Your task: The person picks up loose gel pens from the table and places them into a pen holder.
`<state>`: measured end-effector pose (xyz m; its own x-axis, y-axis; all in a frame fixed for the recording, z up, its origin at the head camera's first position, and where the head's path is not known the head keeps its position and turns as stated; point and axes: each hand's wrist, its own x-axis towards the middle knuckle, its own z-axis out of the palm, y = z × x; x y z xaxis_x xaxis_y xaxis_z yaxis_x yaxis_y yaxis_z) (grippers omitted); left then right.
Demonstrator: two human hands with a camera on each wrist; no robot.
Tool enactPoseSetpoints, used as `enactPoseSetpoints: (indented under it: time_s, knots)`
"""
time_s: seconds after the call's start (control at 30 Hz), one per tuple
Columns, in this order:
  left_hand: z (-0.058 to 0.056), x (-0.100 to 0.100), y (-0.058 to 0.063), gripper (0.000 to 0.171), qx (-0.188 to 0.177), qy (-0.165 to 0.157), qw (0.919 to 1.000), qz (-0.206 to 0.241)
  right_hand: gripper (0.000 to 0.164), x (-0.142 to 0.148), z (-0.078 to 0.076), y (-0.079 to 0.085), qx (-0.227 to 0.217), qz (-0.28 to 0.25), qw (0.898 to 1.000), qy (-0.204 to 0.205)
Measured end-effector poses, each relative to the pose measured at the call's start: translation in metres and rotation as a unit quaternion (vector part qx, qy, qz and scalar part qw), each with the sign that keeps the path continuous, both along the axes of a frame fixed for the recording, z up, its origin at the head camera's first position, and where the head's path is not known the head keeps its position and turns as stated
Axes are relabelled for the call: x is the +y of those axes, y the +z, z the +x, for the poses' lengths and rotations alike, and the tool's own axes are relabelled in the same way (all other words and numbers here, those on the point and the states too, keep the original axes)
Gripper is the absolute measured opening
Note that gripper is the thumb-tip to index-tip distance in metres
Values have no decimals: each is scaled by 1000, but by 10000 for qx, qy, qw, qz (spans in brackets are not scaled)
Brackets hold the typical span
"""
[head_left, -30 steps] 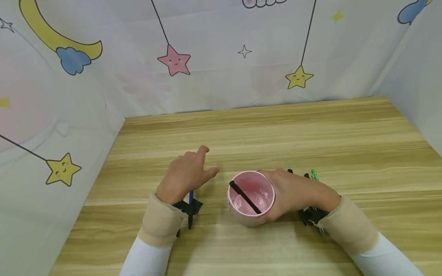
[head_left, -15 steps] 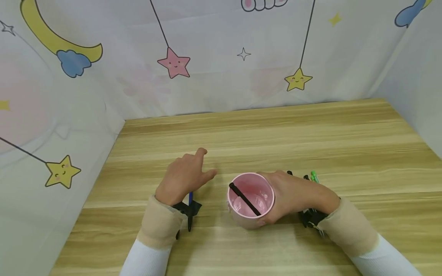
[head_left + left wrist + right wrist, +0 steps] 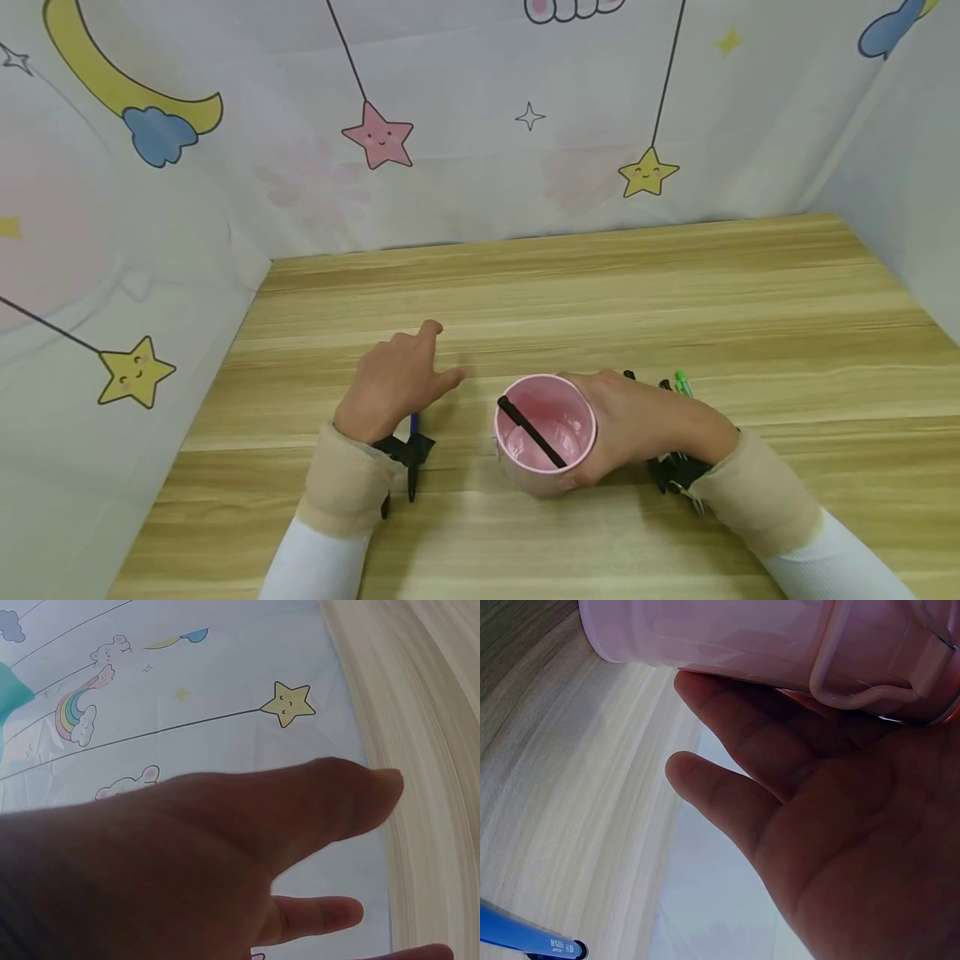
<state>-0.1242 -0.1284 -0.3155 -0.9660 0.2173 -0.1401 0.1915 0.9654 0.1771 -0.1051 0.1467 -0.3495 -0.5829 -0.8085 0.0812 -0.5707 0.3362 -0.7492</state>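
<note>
My right hand (image 3: 630, 417) grips a pink cup (image 3: 536, 482) from its right side, with the thumb at the near side and fingers around the back. Inside the cup leans a black pen (image 3: 531, 431), its upper end against the left rim. In the right wrist view, the cup's glossy wall (image 3: 727, 637) and a looped pink handle (image 3: 832, 667) show above the fingers. To the left of the cup my left hand (image 3: 397, 379) hovers with thumb and index finger spread, holding nothing. The left wrist view shows that hand (image 3: 225, 825) with its thumb extended.
A blue-and-black pen (image 3: 412, 483) lies partly hidden by the left wrist, beside another dark tip (image 3: 386, 506). Several pens, including a green one (image 3: 682, 383), lie beneath the right forearm. Patterned cloth walls (image 3: 480, 167) border the wooden table (image 3: 525, 283).
My left hand has drifted slightly left, away from the cup. The right hand, the cup and the black pen inside it stay put.
</note>
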Motion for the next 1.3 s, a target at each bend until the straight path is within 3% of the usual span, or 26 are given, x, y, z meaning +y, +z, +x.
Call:
enactPoseSetpoints:
  time_s: [0.53, 0.93, 1.3]
  knots:
    - [-2, -3, -5, 58, 6, 111, 9999, -26, 80, 0, 1, 0, -139, -40, 9999, 11]
    - [-5, -7, -10, 53, -106, 258, 9996, -89, 81, 0, 1, -2, 187, -19, 9998, -43]
    - [-7, -7, -10, 48, -171, 238, 9994, -156, 81, 1, 1, -1, 122, -25, 9999, -36]
